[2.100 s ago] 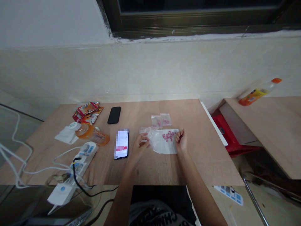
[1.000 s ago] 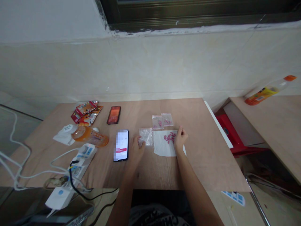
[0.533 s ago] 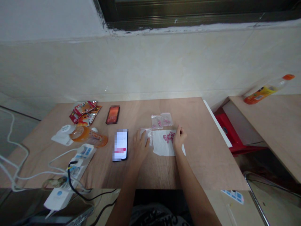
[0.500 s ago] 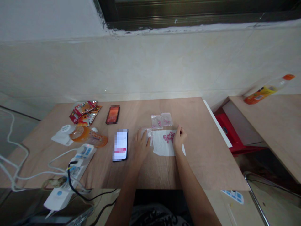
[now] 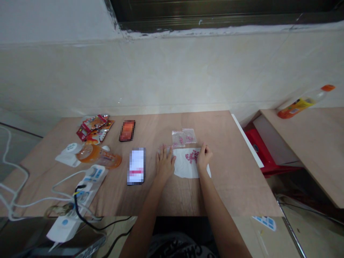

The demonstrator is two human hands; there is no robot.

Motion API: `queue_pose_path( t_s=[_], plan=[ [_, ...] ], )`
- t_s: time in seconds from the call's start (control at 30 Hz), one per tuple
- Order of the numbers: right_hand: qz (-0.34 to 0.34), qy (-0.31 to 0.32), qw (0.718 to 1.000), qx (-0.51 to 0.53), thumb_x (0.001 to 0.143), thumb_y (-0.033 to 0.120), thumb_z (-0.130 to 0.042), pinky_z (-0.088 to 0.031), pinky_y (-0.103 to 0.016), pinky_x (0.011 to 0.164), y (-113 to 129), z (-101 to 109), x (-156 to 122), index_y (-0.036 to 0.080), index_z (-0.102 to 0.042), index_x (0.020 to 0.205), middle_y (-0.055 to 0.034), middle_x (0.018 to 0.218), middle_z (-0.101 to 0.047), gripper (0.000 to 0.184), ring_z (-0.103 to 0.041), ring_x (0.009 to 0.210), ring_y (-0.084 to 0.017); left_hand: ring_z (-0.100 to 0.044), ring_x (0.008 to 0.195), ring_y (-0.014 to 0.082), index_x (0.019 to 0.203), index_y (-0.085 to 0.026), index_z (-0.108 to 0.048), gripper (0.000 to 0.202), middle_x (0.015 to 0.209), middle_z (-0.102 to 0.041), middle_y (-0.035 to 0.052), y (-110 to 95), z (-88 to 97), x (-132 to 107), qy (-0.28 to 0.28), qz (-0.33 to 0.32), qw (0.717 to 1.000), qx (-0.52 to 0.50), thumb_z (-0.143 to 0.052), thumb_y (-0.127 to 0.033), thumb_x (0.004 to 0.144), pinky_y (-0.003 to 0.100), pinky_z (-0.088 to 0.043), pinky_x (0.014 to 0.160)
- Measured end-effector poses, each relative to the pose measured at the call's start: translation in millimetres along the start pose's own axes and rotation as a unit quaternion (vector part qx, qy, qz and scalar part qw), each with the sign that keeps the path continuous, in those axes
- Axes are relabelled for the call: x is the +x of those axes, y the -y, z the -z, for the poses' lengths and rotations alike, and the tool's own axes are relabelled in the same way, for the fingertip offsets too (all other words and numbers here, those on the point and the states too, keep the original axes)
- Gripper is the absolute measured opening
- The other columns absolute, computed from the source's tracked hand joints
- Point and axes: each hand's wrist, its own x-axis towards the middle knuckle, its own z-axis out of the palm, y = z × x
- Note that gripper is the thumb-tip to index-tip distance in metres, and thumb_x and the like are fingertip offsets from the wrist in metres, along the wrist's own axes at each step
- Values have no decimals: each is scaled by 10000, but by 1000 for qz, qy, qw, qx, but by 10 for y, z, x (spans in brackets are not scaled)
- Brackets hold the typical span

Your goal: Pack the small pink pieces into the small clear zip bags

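My left hand [image 5: 165,163] lies flat with its fingers stretched out, over a clear plastic bag that it mostly hides, at the left edge of a white paper sheet [image 5: 181,171]. Small pink-red beads [image 5: 191,156] lie in a cluster on the sheet. Beside them, at the sheet's right edge, my right hand [image 5: 204,157] is closed with its fingers curled; whatever they may hold is hidden. Just beyond the sheet are two small clear bags, a left bag [image 5: 177,139] and a right bag [image 5: 189,136], each with a few pink pieces inside.
Left of my hands lie a lit phone [image 5: 136,166] and a dark-edged reddish device [image 5: 127,130]. Further left are snack packets [image 5: 95,129], an orange drink bottle [image 5: 99,156] on its side and a power strip [image 5: 90,186] with cables. Another bottle [image 5: 298,105] lies on the right-hand table.
My left hand has shifted slightly right and flattened over the clear bag, covering more of it. My right hand stays closed by the beads. The whole view has drifted a little left.
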Motion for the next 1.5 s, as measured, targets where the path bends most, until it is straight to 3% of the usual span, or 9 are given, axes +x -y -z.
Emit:
queue_pose_path(
  t_s=[0.6, 1.07, 1.3, 1.4, 1.5],
  plan=[
    [-34, 14, 999, -30, 916, 523, -390, -293, -219, 483, -59, -7, 11, 226, -328, 546, 42, 545, -346, 478, -353, 538, -104, -137, 1474, 303, 1511, -206, -235, 581, 1589, -162, 149, -7, 25, -16, 6, -9, 1000, 12, -302, -423, 977, 555, -163, 1165],
    [-2, 12, 1000, 19, 901, 506, -457, -274, -228, 519, -59, 14, -7, 210, -365, 553, 55, 552, -336, 466, -341, 552, -103, -165, 1467, 309, 1499, -179, -270, 583, 1576, -190, 183, -20, 50, -17, -3, -9, 1000, 4, -323, -424, 973, 530, -174, 1168],
    [-9, 15, 1000, 21, 903, 537, -440, -290, -237, 530, -85, -7, 0, 210, -386, 566, 53, 558, -344, 472, -362, 555, -109, -178, 1462, 325, 1483, -220, -309, 571, 1580, -222, 135, -66, 162, 4, -68, -17, 997, -19, -381, -428, 956, 552, -243, 1146],
    [-9, 17, 1000, 18, 907, 545, -428, -298, -240, 531, -85, -10, 1, 213, -381, 565, 49, 555, -358, 479, -369, 555, -112, -214, 1450, 320, 1428, -221, -412, 504, 1567, -266, 123, -176, 275, 81, -108, -31, 993, -34, -395, -391, 955, 544, -262, 1142],
    [-5, 16, 1000, 23, 927, 554, -374, -320, -246, 541, -81, -7, -4, 209, -415, 579, 37, 561, -403, 491, -397, 560, -118, -311, 1405, 298, 1315, -225, -544, 411, 1508, -384, 112, -349, 347, 231, -111, -86, 989, -39, -414, -363, 950, 514, -292, 1132]
  ],
)
